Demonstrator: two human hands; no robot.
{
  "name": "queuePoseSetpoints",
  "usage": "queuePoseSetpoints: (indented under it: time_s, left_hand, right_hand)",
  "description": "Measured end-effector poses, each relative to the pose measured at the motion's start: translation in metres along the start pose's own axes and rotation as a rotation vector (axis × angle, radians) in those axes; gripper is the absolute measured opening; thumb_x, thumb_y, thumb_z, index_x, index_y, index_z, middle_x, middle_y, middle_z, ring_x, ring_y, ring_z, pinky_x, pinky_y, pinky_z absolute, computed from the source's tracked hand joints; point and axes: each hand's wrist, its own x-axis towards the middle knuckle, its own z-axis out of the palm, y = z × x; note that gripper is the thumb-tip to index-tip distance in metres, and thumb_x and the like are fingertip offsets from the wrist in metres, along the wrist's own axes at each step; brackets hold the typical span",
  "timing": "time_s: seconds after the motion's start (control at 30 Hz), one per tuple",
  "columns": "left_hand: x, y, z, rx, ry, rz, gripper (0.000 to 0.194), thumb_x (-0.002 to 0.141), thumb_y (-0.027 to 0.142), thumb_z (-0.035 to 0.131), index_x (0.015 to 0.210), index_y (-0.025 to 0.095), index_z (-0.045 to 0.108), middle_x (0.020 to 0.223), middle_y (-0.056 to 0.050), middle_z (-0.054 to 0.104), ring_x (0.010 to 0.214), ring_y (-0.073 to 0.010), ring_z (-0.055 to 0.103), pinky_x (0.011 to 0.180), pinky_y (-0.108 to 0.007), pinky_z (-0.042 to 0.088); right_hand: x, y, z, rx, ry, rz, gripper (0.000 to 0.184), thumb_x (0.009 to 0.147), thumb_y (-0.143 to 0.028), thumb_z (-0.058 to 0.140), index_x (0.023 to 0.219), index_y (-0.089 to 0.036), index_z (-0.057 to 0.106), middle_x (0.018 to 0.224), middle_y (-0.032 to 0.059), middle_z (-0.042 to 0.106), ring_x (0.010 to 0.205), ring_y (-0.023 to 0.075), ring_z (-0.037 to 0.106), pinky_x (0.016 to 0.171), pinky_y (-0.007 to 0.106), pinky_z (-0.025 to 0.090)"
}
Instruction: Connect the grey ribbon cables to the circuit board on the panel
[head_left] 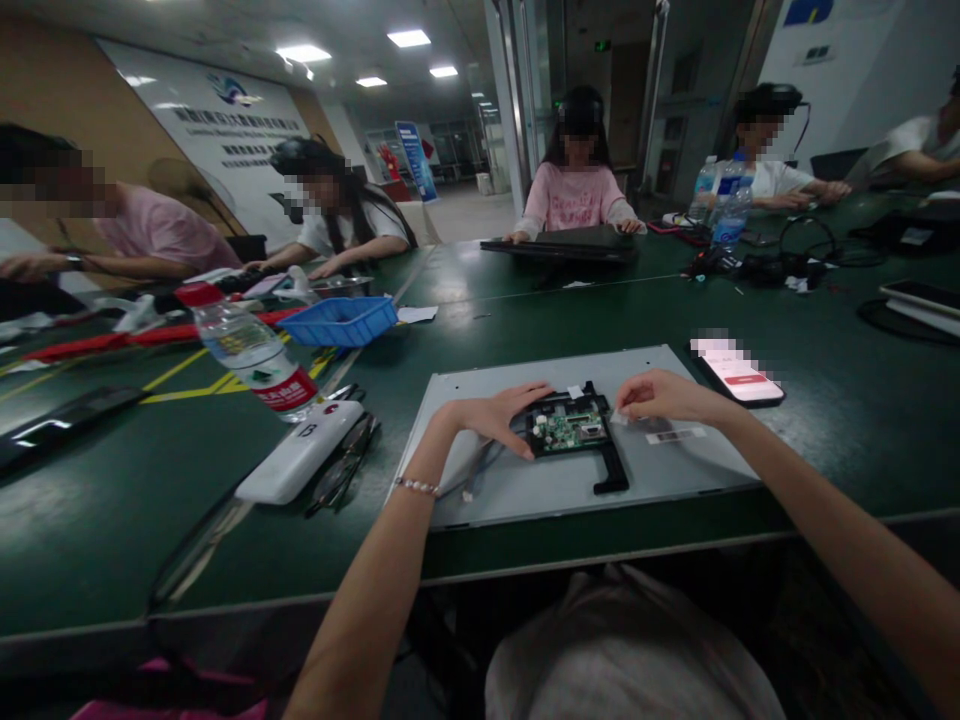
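A flat grey panel [480, 500] lies on the table before me. On it rests a black plastic bracket [613, 470] that frames a green circuit board [568, 428]. My left hand [499, 415] is spread, with thumb and fingers along the bracket's left side. Thin wires [480, 470] run under that hand. To the right of the board, my right hand [660, 398] is closed in a pinch on a small translucent strip [618, 417], whose kind I cannot make out. A white label [675, 436] is on the panel below the right hand.
A phone [739, 370] lies right of the panel. On the left are a white power bank [300, 455], eyeglasses [345, 465], a tilted-looking water bottle [251, 350] and a blue bin [341, 320]. Across the table, a person handles a black panel [562, 247]; other people sit around.
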Motion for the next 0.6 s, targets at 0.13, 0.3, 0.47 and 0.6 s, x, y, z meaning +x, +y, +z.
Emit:
queuePoseSetpoints:
  time_s: [0.13, 0.3, 0.47, 0.6]
  left_hand:
    - [0.000, -0.001, 0.001, -0.011, 0.014, 0.020, 0.119, 0.059, 0.064, 0.072, 0.150, 0.025, 0.006, 0.158, -0.011, 0.001, 0.143, -0.0340, 0.005, 0.116, -0.049, 0.008]
    - [0.000, -0.001, 0.001, -0.029, 0.029, 0.040, 0.119, 0.058, 0.065, 0.072, 0.150, 0.025, 0.008, 0.158, -0.010, 0.003, 0.143, -0.0347, 0.005, 0.115, -0.049, 0.007]
    - [-0.001, 0.002, 0.001, -0.022, 0.013, -0.012, 0.121, 0.057, 0.066, 0.073, 0.149, 0.023, 0.007, 0.158, -0.010, 0.001, 0.143, -0.0344, 0.003, 0.116, -0.047, 0.007]
    - [-0.001, 0.002, 0.000, -0.006, 0.007, -0.002, 0.120, 0.058, 0.066, 0.072, 0.149, 0.025, 0.006, 0.158, -0.011, 0.001, 0.143, -0.0350, 0.004, 0.115, -0.049, 0.007]
  right_hand:
    - [0.000, -0.001, 0.006, 0.053, -0.095, 0.006, 0.019, 0.075, -0.033, 0.063, 0.086, -0.017, 0.065, 0.080, 0.0038, 0.068, 0.068, 0.0137, 0.060, 0.057, 0.024, 0.045]
    - [0.005, 0.002, 0.016, -0.005, -0.014, 0.032, 0.023, 0.076, -0.037, 0.064, 0.087, -0.017, 0.065, 0.072, 0.0047, 0.067, 0.059, 0.0125, 0.057, 0.051, 0.023, 0.044]
    - [0.003, -0.001, 0.014, -0.034, 0.059, -0.015, 0.021, 0.074, -0.035, 0.065, 0.087, -0.018, 0.063, 0.083, 0.0053, 0.067, 0.060, 0.0120, 0.059, 0.051, 0.023, 0.046]
    - [0.001, -0.007, 0.014, -0.005, 0.041, -0.018, 0.021, 0.074, -0.035, 0.065, 0.084, -0.018, 0.062, 0.074, 0.0025, 0.065, 0.060, 0.0120, 0.059, 0.055, 0.024, 0.045]
